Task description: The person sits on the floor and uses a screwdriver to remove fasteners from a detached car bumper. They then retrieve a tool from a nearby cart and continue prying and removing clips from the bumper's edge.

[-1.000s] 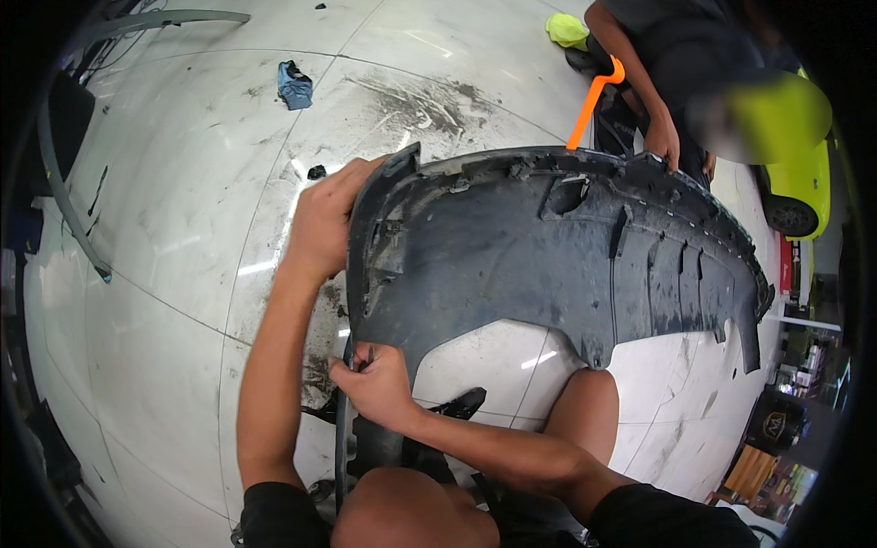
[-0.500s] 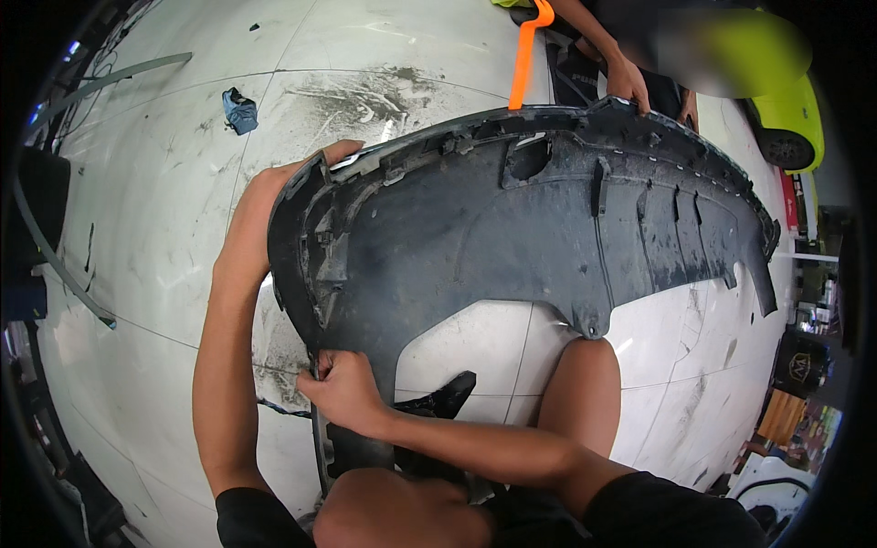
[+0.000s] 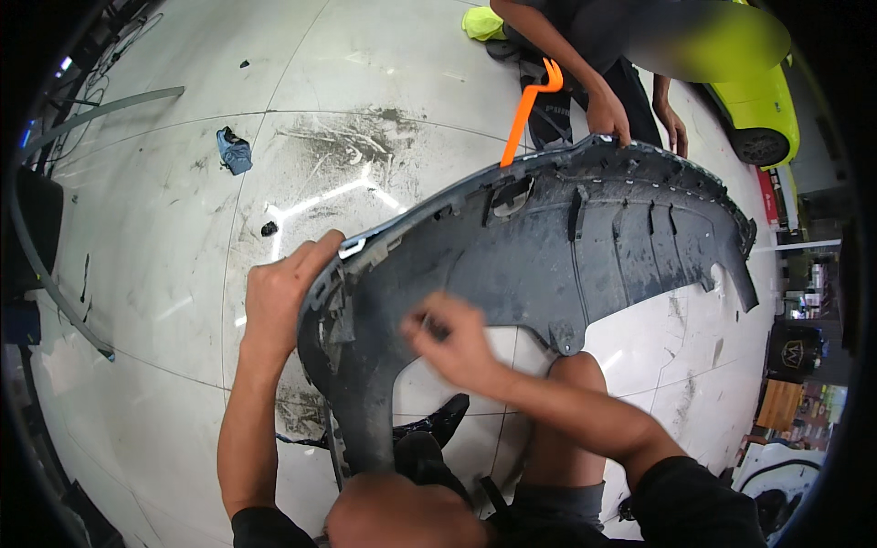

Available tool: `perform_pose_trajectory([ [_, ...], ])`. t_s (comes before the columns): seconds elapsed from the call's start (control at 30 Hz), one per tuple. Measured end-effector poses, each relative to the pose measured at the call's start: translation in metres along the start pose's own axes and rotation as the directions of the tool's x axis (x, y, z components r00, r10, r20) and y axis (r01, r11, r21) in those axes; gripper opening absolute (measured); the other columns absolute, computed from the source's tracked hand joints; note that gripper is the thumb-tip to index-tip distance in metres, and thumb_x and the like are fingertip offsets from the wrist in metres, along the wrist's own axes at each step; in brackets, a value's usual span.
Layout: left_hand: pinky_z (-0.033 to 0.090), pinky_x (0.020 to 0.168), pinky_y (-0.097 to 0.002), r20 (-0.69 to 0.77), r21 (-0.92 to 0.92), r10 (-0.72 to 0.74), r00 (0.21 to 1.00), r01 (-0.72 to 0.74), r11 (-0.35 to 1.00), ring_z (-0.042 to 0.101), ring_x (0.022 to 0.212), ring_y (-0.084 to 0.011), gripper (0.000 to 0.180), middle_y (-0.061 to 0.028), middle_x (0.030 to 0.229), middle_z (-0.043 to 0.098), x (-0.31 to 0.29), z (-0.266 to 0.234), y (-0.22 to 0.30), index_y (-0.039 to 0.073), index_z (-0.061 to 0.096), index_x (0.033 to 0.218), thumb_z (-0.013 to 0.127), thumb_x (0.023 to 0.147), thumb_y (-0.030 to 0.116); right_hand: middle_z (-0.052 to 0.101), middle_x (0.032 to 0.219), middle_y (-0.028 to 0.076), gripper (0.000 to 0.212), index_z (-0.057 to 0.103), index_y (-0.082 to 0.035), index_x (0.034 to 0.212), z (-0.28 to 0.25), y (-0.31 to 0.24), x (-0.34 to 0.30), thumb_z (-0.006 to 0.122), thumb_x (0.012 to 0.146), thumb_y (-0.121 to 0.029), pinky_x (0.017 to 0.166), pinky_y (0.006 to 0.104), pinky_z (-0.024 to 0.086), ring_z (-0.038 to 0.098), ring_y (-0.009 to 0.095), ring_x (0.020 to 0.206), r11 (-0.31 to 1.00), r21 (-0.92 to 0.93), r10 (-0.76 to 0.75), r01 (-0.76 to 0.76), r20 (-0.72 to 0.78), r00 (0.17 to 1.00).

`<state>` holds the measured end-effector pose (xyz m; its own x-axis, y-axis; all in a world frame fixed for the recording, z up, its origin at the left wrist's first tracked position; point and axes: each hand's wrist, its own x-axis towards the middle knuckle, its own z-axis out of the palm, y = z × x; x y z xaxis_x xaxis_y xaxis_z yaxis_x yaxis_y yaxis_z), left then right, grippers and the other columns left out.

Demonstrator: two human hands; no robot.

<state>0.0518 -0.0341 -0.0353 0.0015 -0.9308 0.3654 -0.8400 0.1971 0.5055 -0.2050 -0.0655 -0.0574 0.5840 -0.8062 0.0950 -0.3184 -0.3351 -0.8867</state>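
A large black plastic car bumper cover (image 3: 457, 247) stands slanted in front of me, its inner side toward me. My left hand (image 3: 286, 297) is wrapped over its upper left edge, the thumb hidden by the plastic. Over the left part of the inner face hovers my right hand (image 3: 445, 338), blurred by motion. Its fingers are curled; a dark spot shows among them, too smeared to name. Farther along the top edge, a co-worker's hand (image 3: 607, 114) rests on the cover. An orange bar with a hooked end (image 3: 523, 114) sticks up behind that edge.
A crumpled blue cloth (image 3: 234, 152) lies on the dirty white tiled floor (image 3: 164, 237). The co-worker crouches across from me, with a yellow-green car (image 3: 758, 114) behind. A long grey strip (image 3: 68, 301) curves along the left. A black shoe (image 3: 443, 420) shows beneath the cover.
My right hand has left the cover's lower left edge and moved up and right over its inner face. The cover's left end has shifted right and down in view, my left hand still on it.
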Motion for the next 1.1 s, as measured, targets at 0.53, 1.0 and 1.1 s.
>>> perform_pose_trajectory([
  [0.53,0.057,0.069,-0.0441,0.185,-0.171,0.004,0.983,0.028,0.985,0.071,0.085,-0.0367,0.055,-0.0137,0.104,0.069,0.014,-0.003,-0.025,0.014,0.052,0.139,0.06,0.087,-0.001,0.062,0.097,0.01,0.029,0.065,-0.006,0.102,-0.073,-0.033,0.142,0.083,0.08,-0.015,0.068,0.0404,0.056,0.068,0.032,0.079,0.654,-0.679,-0.167,0.334,0.302,0.939],
  [1.0,0.052,0.106,-0.0334,0.366,-0.57,-0.072,0.928,0.285,0.77,0.065,0.122,-0.0206,0.049,-0.0111,0.138,0.067,0.057,0.033,-0.047,0.007,0.063,0.142,0.065,0.094,0.017,0.066,0.089,0.006,0.028,0.067,0.004,0.116,-0.014,0.055,0.091,0.067,0.098,-0.018,0.054,0.0276,0.045,0.055,0.009,0.065,0.904,0.298,0.339,-0.306,-0.064,0.939],
  [1.1,0.046,0.112,-0.0339,0.371,-0.538,-0.118,0.921,0.317,0.781,0.061,0.126,-0.0201,0.06,-0.0126,0.143,0.061,0.048,0.034,-0.051,0.002,0.054,0.149,0.068,0.094,0.02,0.067,0.091,0.006,0.03,0.067,0.004,0.118,-0.006,0.058,0.101,0.067,0.098,-0.018,0.055,0.0264,0.046,0.057,0.008,0.071,0.795,0.526,0.36,-0.3,-0.011,0.933],
])
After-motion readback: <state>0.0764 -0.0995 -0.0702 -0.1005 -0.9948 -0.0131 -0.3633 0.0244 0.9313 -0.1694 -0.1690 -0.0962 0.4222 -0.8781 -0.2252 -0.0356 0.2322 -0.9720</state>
